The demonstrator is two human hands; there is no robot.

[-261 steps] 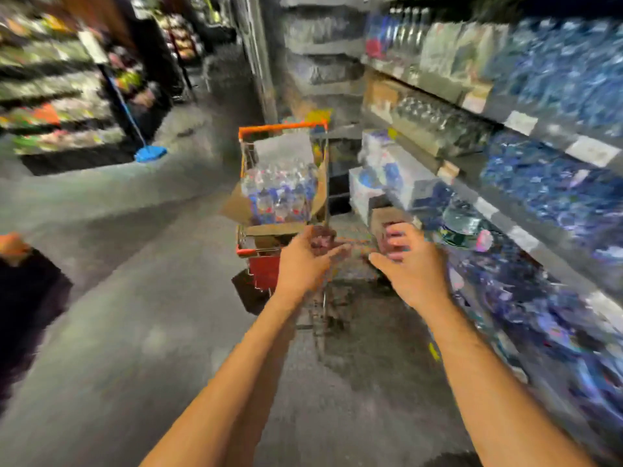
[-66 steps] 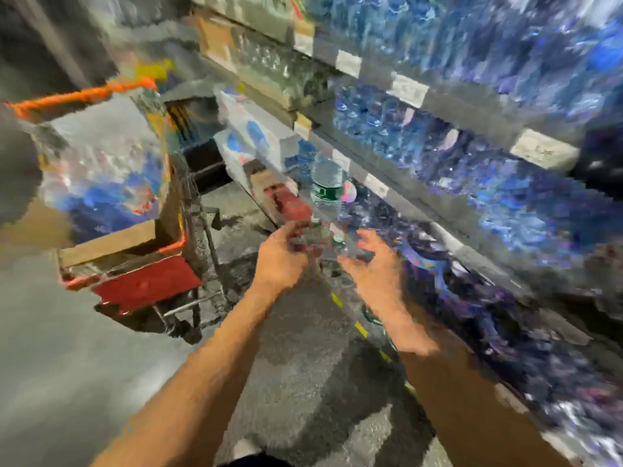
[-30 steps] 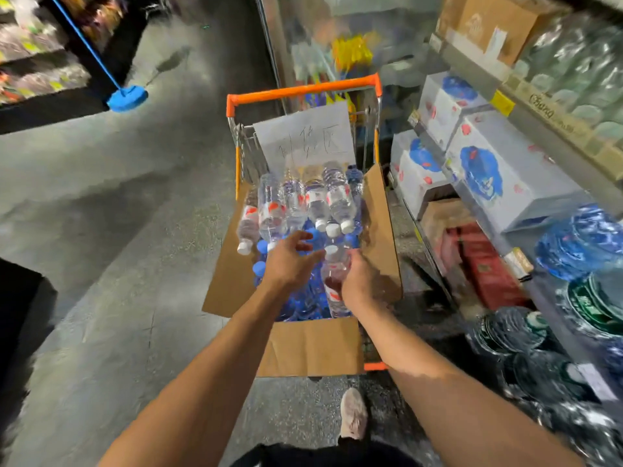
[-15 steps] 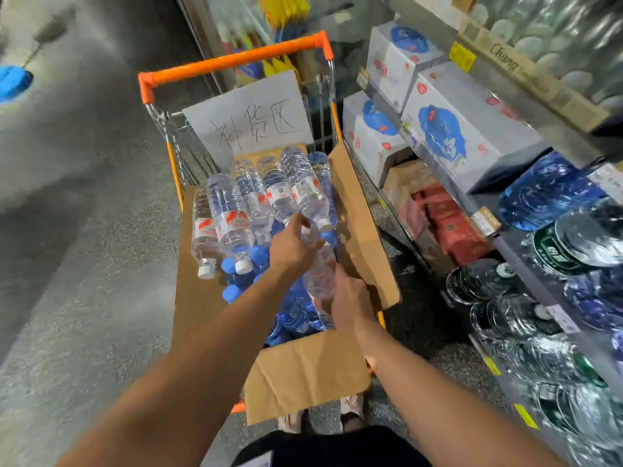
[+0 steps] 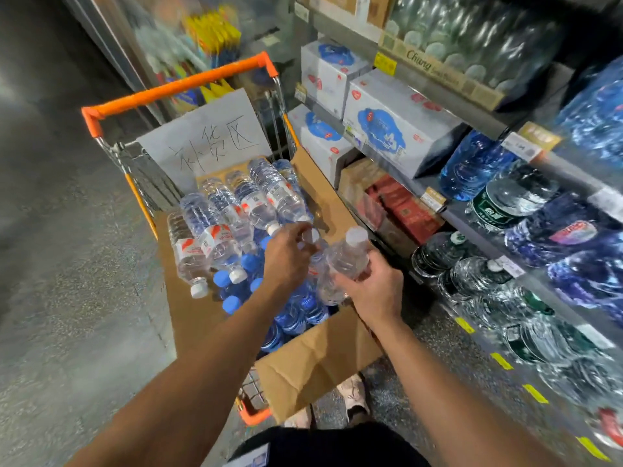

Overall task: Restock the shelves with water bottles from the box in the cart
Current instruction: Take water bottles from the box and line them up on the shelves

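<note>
Head view: right hand [image 5: 374, 291] clamps a bottle [image 5: 347, 259] above the box's [image 5: 313, 365] right edge; left hand [image 5: 286, 256] pinches another bottle's cap [image 5: 315, 235]. Picking step. Next, swing both toward the shelf [image 5: 472, 224] beside the cart [image 5: 175, 87].

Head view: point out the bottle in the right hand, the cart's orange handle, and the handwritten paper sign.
bottle in the right hand [image 5: 347, 259], head view, clear shoulder below the white cap
orange handle [image 5: 175, 87], head view, mid-bar
paper sign [image 5: 205, 136], head view, centre of sheet
</note>
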